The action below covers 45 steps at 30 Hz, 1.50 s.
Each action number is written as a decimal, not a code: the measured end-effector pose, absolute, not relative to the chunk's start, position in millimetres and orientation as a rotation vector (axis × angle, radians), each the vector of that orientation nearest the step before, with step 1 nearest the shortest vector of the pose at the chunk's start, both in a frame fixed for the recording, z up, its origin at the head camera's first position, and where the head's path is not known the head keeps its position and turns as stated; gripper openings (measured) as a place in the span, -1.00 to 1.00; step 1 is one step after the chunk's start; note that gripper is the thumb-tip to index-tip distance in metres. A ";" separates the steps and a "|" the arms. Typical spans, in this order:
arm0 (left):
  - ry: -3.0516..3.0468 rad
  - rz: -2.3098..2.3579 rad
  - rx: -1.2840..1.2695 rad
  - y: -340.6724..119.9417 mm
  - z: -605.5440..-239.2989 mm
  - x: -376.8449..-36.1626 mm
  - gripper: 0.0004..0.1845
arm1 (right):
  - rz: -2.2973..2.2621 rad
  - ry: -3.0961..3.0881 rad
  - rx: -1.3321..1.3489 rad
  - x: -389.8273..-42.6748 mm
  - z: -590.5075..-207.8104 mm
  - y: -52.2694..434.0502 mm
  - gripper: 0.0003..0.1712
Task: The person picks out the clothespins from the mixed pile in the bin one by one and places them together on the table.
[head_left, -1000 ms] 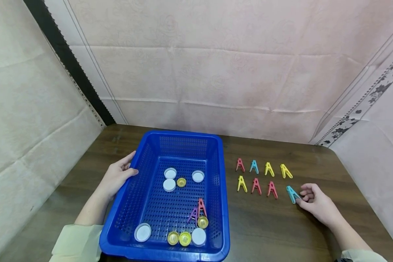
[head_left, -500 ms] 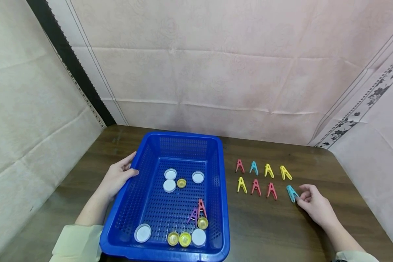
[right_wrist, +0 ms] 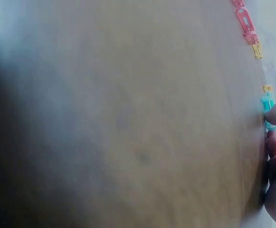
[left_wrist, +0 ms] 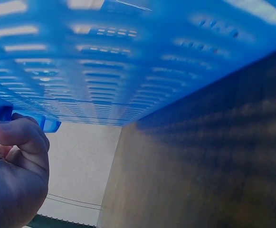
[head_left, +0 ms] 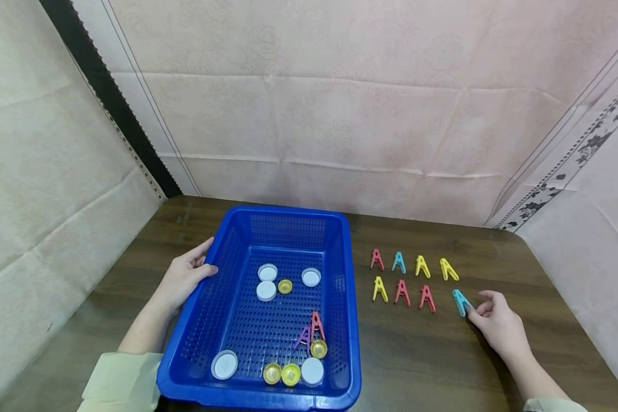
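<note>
My left hand [head_left: 182,280] grips the left rim of a blue perforated plastic basket [head_left: 355,343]. In the left wrist view the thumb [left_wrist: 21,133] curls at the rim beside the basket's slotted wall [left_wrist: 104,80]. To the right, my right hand [head_left: 499,326] pinches the near end of a light blue clothespin [head_left: 462,302] lying on the table. The right wrist view catches that clothespin [right_wrist: 269,107] at its edge, with the thumb on it; the other fingertips are partly hidden. Two rows of clothespins lie beside the basket, including a red one [head_left: 427,298] and a yellow one [head_left: 448,269].
Inside the basket are several white caps [head_left: 224,364], several yellow caps [head_left: 290,375], a red clothespin [head_left: 316,326] and a purple clothespin [head_left: 302,337]. The brown wooden table [head_left: 417,355] is bounded by hanging pale cloth [head_left: 340,114] behind and at both sides.
The light blue clothespin has shifted slightly away and to the right under my right hand, and the right forearm has swung a little left. My left hand and the basket stay put.
</note>
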<state>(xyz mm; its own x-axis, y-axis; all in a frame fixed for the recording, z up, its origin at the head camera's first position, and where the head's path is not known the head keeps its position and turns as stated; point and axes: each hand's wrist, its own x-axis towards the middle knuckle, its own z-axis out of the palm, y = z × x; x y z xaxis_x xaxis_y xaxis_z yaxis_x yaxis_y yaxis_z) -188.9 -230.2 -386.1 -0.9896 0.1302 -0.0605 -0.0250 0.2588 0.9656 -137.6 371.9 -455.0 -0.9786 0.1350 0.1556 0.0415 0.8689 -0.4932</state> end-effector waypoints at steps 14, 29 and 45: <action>2.413 1.827 0.081 -235.7 -393.0 -191.0 -0.30 | 0.743 -2.872 -0.167 -138.8 -453.3 371.7 -0.38; 2.379 1.855 0.086 -235.3 -392.2 -190.0 -0.29 | 0.742 -2.898 -0.135 -138.2 -453.5 371.8 -0.35; 2.359 1.875 0.088 -231.7 -391.6 -191.8 -0.27 | 0.729 -2.863 -0.064 -146.1 -405.1 363.6 -0.37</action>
<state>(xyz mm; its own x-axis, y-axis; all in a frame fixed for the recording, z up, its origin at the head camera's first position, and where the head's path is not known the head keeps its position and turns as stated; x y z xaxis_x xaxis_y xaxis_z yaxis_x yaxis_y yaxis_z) -191.8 -231.7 -391.6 -0.9902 0.1247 -0.0632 -0.0335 0.2279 0.9731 -146.1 363.6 -405.1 -0.9818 0.0872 0.1688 -0.0042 0.8784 -0.4779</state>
